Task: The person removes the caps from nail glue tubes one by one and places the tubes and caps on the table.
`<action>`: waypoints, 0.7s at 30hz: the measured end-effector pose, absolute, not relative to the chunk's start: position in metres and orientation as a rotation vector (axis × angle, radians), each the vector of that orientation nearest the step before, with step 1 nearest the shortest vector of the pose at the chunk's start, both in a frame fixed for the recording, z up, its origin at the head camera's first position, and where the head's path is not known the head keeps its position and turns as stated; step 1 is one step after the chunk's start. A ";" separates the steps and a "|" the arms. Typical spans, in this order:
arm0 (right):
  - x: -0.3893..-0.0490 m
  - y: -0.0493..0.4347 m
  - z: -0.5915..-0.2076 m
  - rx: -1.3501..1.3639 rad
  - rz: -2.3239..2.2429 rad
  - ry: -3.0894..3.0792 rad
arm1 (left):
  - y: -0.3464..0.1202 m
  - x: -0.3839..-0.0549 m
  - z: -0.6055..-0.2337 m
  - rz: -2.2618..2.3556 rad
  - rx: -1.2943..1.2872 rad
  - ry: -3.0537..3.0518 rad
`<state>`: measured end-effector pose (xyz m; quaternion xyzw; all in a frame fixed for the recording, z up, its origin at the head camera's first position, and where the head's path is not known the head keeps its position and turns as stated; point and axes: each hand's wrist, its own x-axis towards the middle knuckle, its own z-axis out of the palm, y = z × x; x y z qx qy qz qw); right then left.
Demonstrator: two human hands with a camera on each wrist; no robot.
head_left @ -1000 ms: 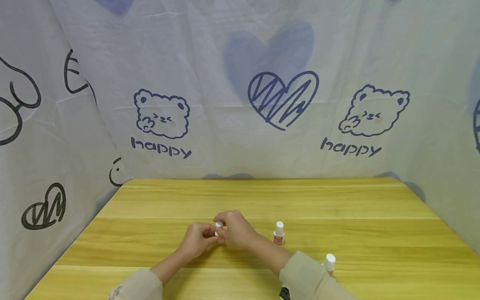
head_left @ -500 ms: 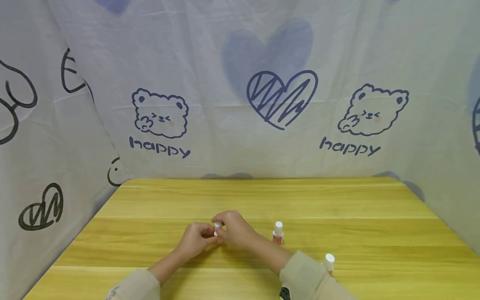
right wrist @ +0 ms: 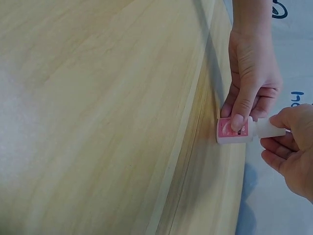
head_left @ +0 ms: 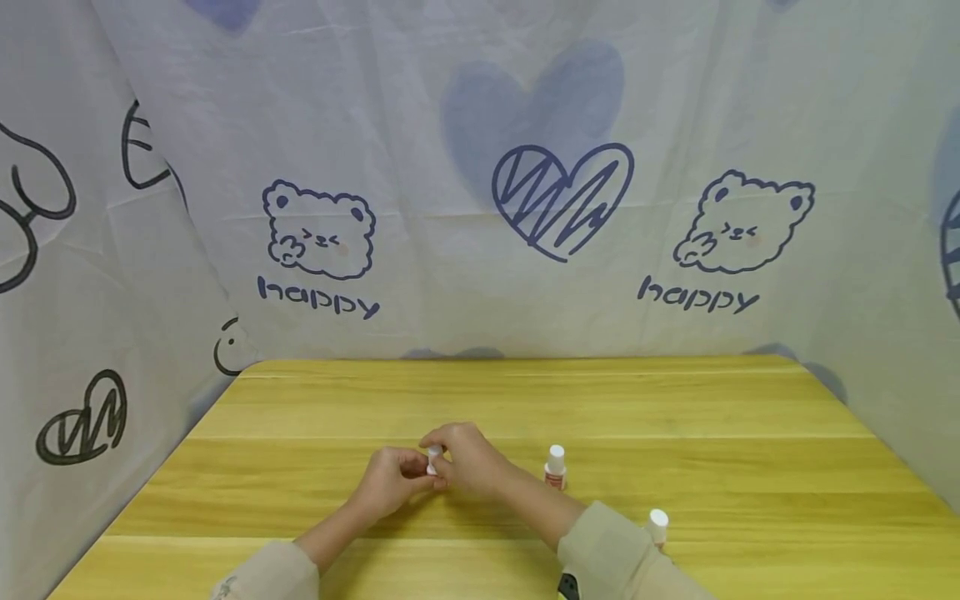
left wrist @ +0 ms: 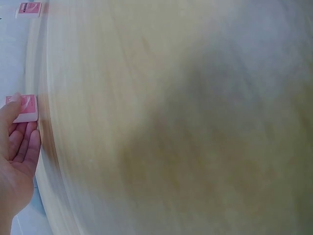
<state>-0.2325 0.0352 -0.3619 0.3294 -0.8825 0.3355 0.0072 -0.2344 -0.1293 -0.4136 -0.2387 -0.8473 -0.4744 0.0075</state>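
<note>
Closest to the person, a white-capped bottle (head_left: 657,523) stands on the counter (head_left: 675,408), its lower part hidden behind the right sleeve (head_left: 617,543). A little farther in, the two hands meet over the held bottle (right wrist: 247,133), which is roughly upright in the head view; whether its base touches the counter cannot be told. The left hand (head_left: 386,482) has its grip pinched on the body, the thumb lying across the pink label (right wrist: 225,128). The right hand (head_left: 472,462) has its grip pinched round the white cap (right wrist: 269,128), which sits at the neck. The step in hand looks like working that cap, though whether it is being tightened or loosened is unclear. The next move probably calls for the left grip to steady the body while the right turns or frees the cap, without tipping the bottle. To the right of the hands, well apart, another capped bottle (head_left: 555,467) stands upright. Beyond the counter's far edge hangs a pale cloth (head_left: 450,275) printed with bears and hearts.
</note>
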 end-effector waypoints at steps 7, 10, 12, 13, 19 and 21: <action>-0.232 0.036 -0.364 0.935 1.135 -2.759 | -0.128 -0.235 -0.415 -1.463 -0.727 -2.667; -0.233 0.036 -0.367 0.910 1.133 -2.716 | -0.128 -0.234 -0.415 -1.463 -0.715 -2.677; -0.234 0.036 -0.369 0.896 1.127 -2.688 | -0.128 -0.234 -0.416 -1.465 -0.710 -2.682; -0.234 0.037 -0.369 0.888 1.124 -2.682 | -0.128 -0.234 -0.416 -1.468 -0.712 -2.681; -0.233 0.037 -0.367 0.852 1.149 -2.702 | -0.128 -0.235 -0.416 -1.501 -0.726 -2.666; -0.234 0.037 -0.367 0.852 1.146 -2.709 | -0.128 -0.235 -0.417 -1.506 -0.728 -2.659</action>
